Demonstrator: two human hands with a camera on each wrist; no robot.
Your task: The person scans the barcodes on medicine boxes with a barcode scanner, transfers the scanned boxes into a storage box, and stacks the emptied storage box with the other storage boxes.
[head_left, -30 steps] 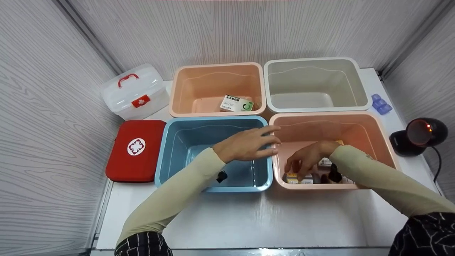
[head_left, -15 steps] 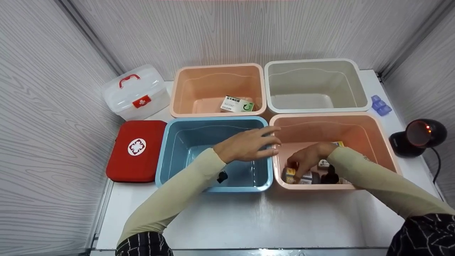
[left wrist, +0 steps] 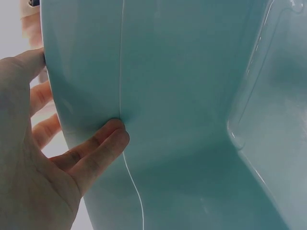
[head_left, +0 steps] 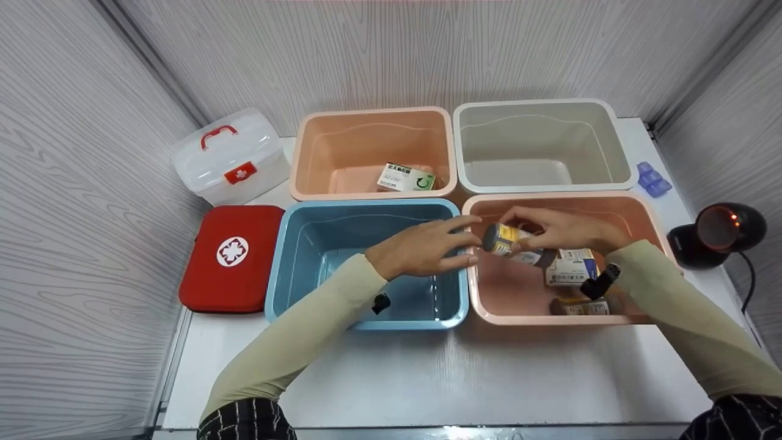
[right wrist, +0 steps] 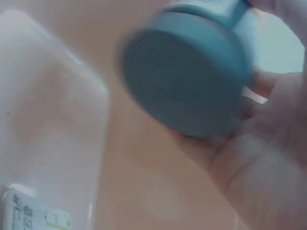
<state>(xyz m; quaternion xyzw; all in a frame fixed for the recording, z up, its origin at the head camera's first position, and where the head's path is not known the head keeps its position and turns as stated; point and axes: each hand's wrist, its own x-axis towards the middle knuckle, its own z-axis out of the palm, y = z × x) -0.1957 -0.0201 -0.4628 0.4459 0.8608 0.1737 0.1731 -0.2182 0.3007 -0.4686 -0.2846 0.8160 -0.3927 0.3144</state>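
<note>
My right hand (head_left: 559, 229) holds a medicine bottle (head_left: 516, 243) with a yellow and white label and dark ends, tilted above the near right orange bin (head_left: 611, 201). In the right wrist view the round end of the bottle (right wrist: 184, 79) is close to the camera and blurred. Beneath that hand lie a white medicine box (head_left: 569, 273) with a blue end and a brown bottle (head_left: 580, 307) on its side. My left hand (head_left: 424, 250) rests at the right rim of the blue bin (head_left: 366, 326), fingers spread. Its fingers lie on both sides of the bin wall (left wrist: 177, 81).
Behind stand another orange bin (head_left: 317, 122) containing a white and green box (head_left: 405, 178), and a grey bin (head_left: 531, 105). A red first-aid case (head_left: 229, 281) and clear lidded box (head_left: 229, 162) sit left. On the right are a purple pill organizer (head_left: 654, 179) and black scanner (head_left: 721, 235).
My right hand has picked the bottle up from the bin floor and raised it, moving toward the back. The box and brown bottle below show more fully. My left hand has stayed put.
</note>
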